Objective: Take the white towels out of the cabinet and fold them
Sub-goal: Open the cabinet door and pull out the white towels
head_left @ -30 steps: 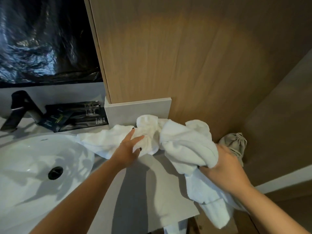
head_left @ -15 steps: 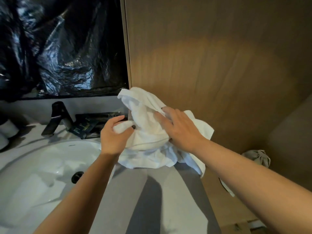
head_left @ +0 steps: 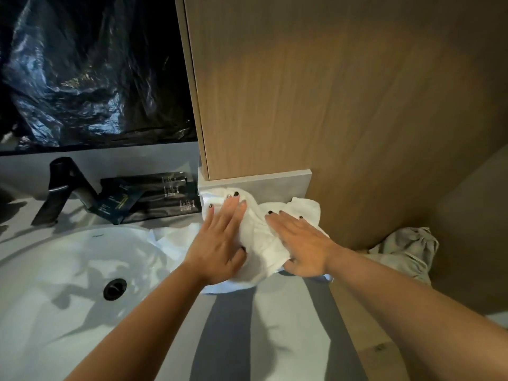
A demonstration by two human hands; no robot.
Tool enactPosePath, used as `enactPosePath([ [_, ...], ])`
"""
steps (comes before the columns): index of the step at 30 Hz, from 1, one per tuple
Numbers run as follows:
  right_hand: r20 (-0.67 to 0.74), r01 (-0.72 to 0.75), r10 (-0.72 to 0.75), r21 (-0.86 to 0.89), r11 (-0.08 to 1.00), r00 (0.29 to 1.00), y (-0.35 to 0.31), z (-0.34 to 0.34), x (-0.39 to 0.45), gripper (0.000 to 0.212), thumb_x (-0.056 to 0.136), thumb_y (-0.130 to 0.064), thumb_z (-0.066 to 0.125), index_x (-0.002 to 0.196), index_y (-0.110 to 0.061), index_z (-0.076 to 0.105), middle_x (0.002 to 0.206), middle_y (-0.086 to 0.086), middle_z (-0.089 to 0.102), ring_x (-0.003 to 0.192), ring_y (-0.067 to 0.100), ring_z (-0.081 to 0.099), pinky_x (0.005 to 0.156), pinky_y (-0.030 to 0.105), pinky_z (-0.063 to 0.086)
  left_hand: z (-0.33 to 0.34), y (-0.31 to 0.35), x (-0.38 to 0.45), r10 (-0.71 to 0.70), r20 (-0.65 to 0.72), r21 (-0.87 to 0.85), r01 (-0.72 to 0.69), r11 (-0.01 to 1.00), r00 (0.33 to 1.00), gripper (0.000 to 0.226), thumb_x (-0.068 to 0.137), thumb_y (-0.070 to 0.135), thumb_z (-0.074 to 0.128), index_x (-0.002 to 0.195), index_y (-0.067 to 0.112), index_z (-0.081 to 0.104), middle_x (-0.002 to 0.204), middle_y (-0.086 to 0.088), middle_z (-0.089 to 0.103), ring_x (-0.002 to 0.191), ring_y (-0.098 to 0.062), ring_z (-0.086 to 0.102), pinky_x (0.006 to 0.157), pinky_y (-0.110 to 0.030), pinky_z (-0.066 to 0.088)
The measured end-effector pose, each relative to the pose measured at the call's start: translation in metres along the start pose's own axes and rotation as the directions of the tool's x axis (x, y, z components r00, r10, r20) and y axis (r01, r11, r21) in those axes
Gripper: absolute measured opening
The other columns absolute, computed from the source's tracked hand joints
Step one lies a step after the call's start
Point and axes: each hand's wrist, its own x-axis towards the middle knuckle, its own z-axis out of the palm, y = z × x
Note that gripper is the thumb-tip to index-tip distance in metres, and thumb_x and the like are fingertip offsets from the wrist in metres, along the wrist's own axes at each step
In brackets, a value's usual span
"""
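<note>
On my feed the only writing sits on the dark sachets [head_left: 154,198] lying flat behind the basin: pale printed lines and a yellowish mark on the front packet, all too small and blurred for me to read. I can also make out a tiny dark mark on the sink [head_left: 68,273] rim near its back edge, but it is illegible.

The white towels [head_left: 258,237] lie bunched on the grey countertop [head_left: 288,325], pushed up against the low grey upstand [head_left: 275,182] at the foot of the wooden cabinet [head_left: 316,92]. A flatter white layer spreads from under the bundle toward the sink rim.

My left hand [head_left: 220,243] lies palm down on the left part of the bundle, fingers straight and together, pressing the cloth; the dark-painted nails reach almost to the upstand. My right hand [head_left: 299,243] lies flat on the right part, fingers extended and slightly spread, also pressing down. Neither hand is curled around the fabric. Both forearms cross the countertop and throw 2 broad shadows along it.

Around this I see a black tap [head_left: 63,188] behind the sink, a black drain [head_left: 115,288] in the bowl, and crumpled black plastic sheeting [head_left: 90,70] covering the wall above. To the right, below counter level, a grey cloth bag [head_left: 409,251] hangs or rests against the wooden panel; I cannot tell which.
</note>
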Motion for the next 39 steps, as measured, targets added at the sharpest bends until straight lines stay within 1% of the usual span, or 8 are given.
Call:
enactPosePath([
  [4, 0.065, -0.066, 0.067, -0.019, 0.998, 0.996, 0.003, 0.019, 0.007, 0.11, 0.08, -0.07, 0.055, 0.15, -0.036, -0.024, 0.163, -0.005, -0.017, 0.149, 0.023, -0.02, 0.121, 0.05, 0.0, 0.03, -0.014, -0.014, -0.139, 0.167, -0.203, 0.172, 0.964, 0.976, 0.089, 0.087, 0.067, 0.026, 0.157, 0.02, -0.002, 0.164, 0.004, -0.011, 0.153, -0.015, -0.005, 0.124, -0.039, -0.001],
  [9, 0.055, -0.137, 0.144, -0.115, 0.984, 0.988, 0.002, 0.033, 0.024, 0.113, 0.088, -0.04, 0.062, 0.143, -0.033, -0.036, 0.162, -0.002, -0.02, 0.15, 0.024, -0.017, 0.117, 0.054, 0.017, 0.049, -0.025, -0.033, -0.077, 0.121, -0.177, 0.098, 0.979, 0.99, 0.108, 0.085, 0.076, 0.045, 0.155, 0.024, -0.017, 0.166, -0.002, -0.007, 0.153, -0.017, -0.005, 0.124, -0.036, -0.003],
  [13, -0.004, -0.156, 0.158, -0.186, 0.97, 0.987, 0.009, 0.043, 0.032, 0.118, 0.089, -0.042, 0.06, 0.127, -0.03, -0.05, 0.162, 0.002, -0.02, 0.15, 0.026, -0.01, 0.117, 0.051, 0.02, 0.059, -0.031, -0.031, -0.096, 0.049, -0.145, 0.103, 0.984, 0.994, 0.109, 0.082, 0.071, 0.055, 0.158, 0.022, -0.006, 0.166, -0.008, 0.008, 0.153, -0.022, 0.006, 0.123, -0.041, 0.01],
  [18, -0.036, -0.144, 0.14, -0.157, 0.977, 0.989, 0.021, 0.055, 0.04, 0.117, 0.087, -0.04, 0.056, 0.126, -0.034, -0.054, 0.161, 0.002, -0.017, 0.149, 0.028, -0.004, 0.116, 0.053, 0.013, 0.063, -0.04, -0.026, -0.104, 0.032, -0.156, 0.108, 0.982, 0.994, 0.109, 0.078, 0.057, 0.067, 0.158, 0.026, 0.0, 0.166, -0.001, 0.011, 0.153, -0.018, 0.011, 0.122, -0.041, 0.019],
  [25, -0.177, -0.111, 0.089, -0.116, 0.987, 0.98, 0.025, 0.061, 0.042, 0.106, 0.083, -0.052, 0.055, 0.149, -0.032, -0.026, 0.16, 0.011, 0.015, 0.143, 0.033, 0.021, 0.109, 0.054, 0.023, 0.063, -0.042, -0.023, -0.114, 0.03, -0.093, 0.117, 0.989, 0.993, 0.105, 0.078, 0.044, 0.072, 0.158, 0.027, 0.007, 0.161, -0.011, 0.025, 0.151, -0.021, 0.019, 0.121, -0.042, 0.024],
  [30, -0.141, -0.083, 0.066, -0.121, 0.989, 0.988, 0.023, 0.052, 0.034, 0.099, 0.087, -0.054, 0.052, 0.151, -0.028, -0.019, 0.163, 0.004, 0.005, 0.148, 0.026, 0.011, 0.111, 0.048, 0.025, 0.054, -0.024, -0.026, -0.178, 0.04, -0.043, 0.179, 0.983, 0.983, 0.102, 0.078, 0.043, 0.075, 0.155, 0.014, 0.015, 0.159, -0.013, 0.029, 0.148, -0.03, 0.027, 0.116, -0.052, 0.032],
  [35, -0.113, -0.025, 0.011, -0.121, 0.992, 0.993, 0.025, 0.03, 0.002, 0.091, 0.091, -0.05, 0.051, 0.156, -0.025, -0.007, 0.165, -0.002, -0.005, 0.152, 0.022, -0.003, 0.12, 0.045, 0.015, 0.046, 0.012, -0.026, -0.445, 0.041, -0.056, 0.447, 0.893, 0.894, 0.104, 0.079, 0.048, 0.073, 0.157, 0.03, 0.007, 0.164, 0.002, 0.02, 0.149, -0.022, 0.022, 0.117, -0.039, 0.026],
  [39, -0.232, 0.008, -0.023, -0.063, 0.998, 0.972, 0.027, 0.026, -0.049, 0.082, 0.09, -0.039, 0.062, 0.155, -0.01, 0.021, 0.162, 0.007, 0.021, 0.149, 0.028, 0.021, 0.116, 0.049, 0.03, 0.038, 0.055, -0.026, -0.494, -0.023, -0.108, 0.489, 0.865, 0.869, 0.101, 0.087, 0.034, 0.071, 0.158, 0.014, 0.002, 0.166, -0.003, 0.005, 0.153, -0.021, 0.008, 0.123, -0.035, 0.016],
])
